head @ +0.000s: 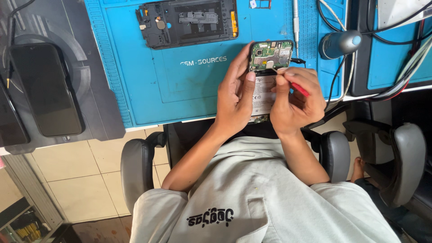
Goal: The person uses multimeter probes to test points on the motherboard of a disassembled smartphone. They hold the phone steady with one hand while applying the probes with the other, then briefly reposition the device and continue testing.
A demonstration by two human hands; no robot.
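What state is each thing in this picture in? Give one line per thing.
Opened phone: back off, circuit board exposed, held.
Left hand: gripping the phone.
Right hand: holding a red-handled tool at the board.
Detached back frame: flat on the blue mat.
Black phone: screen dark.

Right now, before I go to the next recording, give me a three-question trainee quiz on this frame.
1. True or false: the left hand grips the opened phone.
2. Which hand holds the red-handled tool? A) left B) right hand
3. Fill in: the detached black phone frame lies on the ____ work mat.

Key: 1 true; 2 B; 3 blue.
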